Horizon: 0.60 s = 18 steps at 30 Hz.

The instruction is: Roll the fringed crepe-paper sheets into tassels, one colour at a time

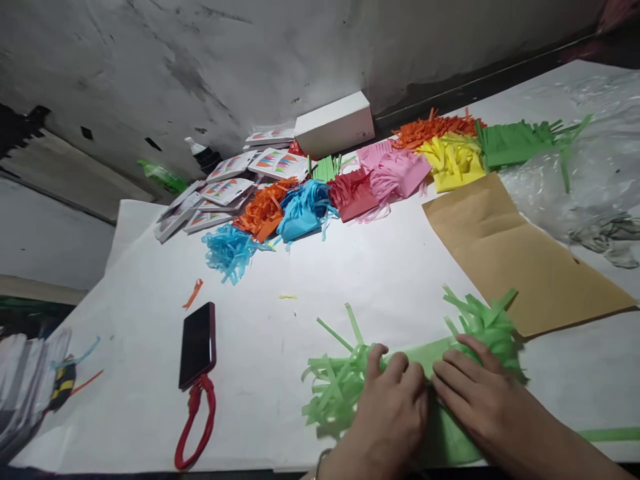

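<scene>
A light green fringed tissue paper (453, 437) lies on the table right in front of me, with cut strips fanning out at its left and right ends. My left hand (395, 407) is closed on the middle of it, fingers curled over the paper. Close beside it, my right hand (483, 390) grips the same sheet, fingers bent together and the thumb hidden. The knuckles of both hands nearly meet. What lies under the fingers cannot be seen.
Several fringed paper bundles, such as a blue one (305, 210) and a yellow one (450, 160), line the back beside flat printed packs (227, 190) and a white box (335, 123). A brown paper sheet (520, 260) lies right. A phone (197, 347) with a red strap lies left.
</scene>
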Each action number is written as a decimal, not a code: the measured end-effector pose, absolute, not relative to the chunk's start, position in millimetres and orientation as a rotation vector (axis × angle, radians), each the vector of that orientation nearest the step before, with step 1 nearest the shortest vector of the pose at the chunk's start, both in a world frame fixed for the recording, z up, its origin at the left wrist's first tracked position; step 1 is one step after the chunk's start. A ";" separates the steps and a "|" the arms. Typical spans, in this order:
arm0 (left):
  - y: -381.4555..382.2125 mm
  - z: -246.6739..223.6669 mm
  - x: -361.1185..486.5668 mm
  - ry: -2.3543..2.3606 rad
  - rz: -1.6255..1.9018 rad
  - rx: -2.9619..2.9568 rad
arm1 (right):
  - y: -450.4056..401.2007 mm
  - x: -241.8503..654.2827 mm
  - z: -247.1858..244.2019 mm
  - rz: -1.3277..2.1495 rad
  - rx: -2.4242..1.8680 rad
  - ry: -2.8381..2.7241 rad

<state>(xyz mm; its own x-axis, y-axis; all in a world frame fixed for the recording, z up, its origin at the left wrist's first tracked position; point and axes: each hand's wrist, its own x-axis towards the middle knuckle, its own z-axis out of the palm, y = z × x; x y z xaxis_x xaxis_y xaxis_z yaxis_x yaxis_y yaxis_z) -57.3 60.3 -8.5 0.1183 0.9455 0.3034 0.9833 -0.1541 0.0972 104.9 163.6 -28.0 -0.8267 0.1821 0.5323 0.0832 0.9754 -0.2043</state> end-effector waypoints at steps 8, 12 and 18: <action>54.4 -14.5 -50.5 -1.765 -0.826 -2.181 | 161.7 88.0 -24.8 0.150 -0.231 -2.501; 46.4 -46.4 -35.0 -1.627 -0.873 -2.177 | 168.2 86.1 -19.5 0.280 -0.425 -2.350; 52.2 -68.3 -51.5 -1.848 -0.644 -1.885 | 195.5 111.6 -13.3 0.446 -0.857 -1.853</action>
<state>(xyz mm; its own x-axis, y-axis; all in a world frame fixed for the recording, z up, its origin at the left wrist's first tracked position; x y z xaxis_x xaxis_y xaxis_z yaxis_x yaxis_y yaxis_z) -51.5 52.2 -68.3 0.0088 0.8041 0.5945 0.9994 -0.0274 0.0223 111.6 195.5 -13.3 -0.2440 0.7293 0.6392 0.3586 0.6803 -0.6393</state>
